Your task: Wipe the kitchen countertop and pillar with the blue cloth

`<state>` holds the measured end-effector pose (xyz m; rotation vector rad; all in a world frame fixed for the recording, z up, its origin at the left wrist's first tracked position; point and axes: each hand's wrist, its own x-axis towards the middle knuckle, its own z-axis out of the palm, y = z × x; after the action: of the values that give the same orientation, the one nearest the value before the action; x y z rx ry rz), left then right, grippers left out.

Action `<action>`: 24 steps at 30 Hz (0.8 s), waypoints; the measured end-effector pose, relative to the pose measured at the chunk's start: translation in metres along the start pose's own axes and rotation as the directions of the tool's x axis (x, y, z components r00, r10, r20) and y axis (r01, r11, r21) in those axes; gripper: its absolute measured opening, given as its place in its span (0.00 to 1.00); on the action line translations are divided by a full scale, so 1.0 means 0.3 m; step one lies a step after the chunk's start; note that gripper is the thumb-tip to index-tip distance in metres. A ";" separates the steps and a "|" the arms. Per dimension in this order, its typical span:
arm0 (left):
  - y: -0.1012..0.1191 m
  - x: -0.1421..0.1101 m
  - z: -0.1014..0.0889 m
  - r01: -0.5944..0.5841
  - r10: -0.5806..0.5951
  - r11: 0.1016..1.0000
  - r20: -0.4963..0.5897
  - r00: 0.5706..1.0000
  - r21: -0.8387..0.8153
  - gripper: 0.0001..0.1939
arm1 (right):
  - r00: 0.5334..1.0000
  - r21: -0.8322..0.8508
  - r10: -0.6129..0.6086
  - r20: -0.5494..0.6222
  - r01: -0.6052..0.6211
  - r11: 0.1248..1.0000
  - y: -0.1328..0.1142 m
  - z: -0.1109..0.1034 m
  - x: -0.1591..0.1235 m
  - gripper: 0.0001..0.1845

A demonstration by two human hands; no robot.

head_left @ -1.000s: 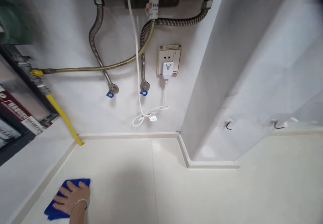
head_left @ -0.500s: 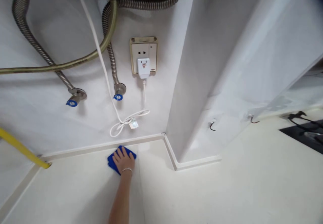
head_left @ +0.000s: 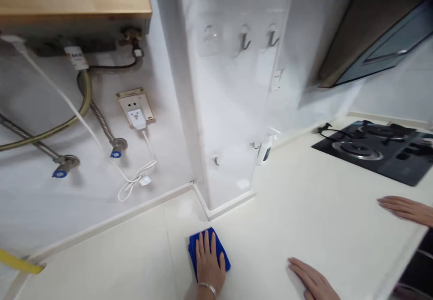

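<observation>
Pressing flat on a folded royal-blue cloth, the left hand is seen on a cream stone tabletop, just in front of the cream skirting strip at the foot of a white wall. Its fingers are spread apart and laid on the cloth, not clamped. The right hand is placed palm down on the tabletop, well apart from the cloth, with its fingers held close together. A third hand, taken to be another person's, is seen at the right edge, beside a black glass gas hob. A white plug adapter is fitted in a beige wall socket, near braided steel hoses.
</observation>
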<state>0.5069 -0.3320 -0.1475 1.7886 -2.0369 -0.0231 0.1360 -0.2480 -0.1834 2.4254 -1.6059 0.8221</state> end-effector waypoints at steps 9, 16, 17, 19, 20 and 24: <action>0.287 -0.233 -0.045 -0.088 0.121 0.977 0.164 0.979 -0.194 0.31 | 0.993 0.109 0.092 0.077 -0.100 0.989 -0.042 -0.037 0.027 0.33; -0.034 -0.196 -0.184 0.216 -0.212 0.967 0.046 0.976 -0.131 0.32 | 0.975 0.301 0.218 0.047 -0.222 0.928 -0.238 -0.012 0.126 0.32; -0.076 -0.205 -0.200 0.288 -0.287 0.954 0.017 0.958 -0.082 0.33 | 0.985 0.343 0.159 0.067 -0.172 0.923 -0.296 -0.016 0.164 0.32; -0.132 -0.230 -0.220 0.428 -0.428 0.904 -0.030 0.903 0.014 0.34 | 0.994 0.391 0.002 0.109 -0.045 0.919 -0.419 -0.025 0.242 0.33; -0.145 -0.244 -0.223 0.477 -0.475 0.877 -0.047 0.879 0.056 0.34 | 0.988 0.396 -0.066 0.136 0.007 0.918 -0.477 -0.027 0.276 0.33; -0.145 -0.284 -0.209 0.518 -0.510 0.837 -0.092 0.855 0.176 0.33 | 0.953 0.370 -0.155 0.261 0.049 0.928 -0.622 0.016 0.353 0.36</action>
<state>0.5749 -0.2420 -0.1286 2.3940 -1.5097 0.0571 0.3330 -0.2559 -0.0987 2.9809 -1.5050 0.8432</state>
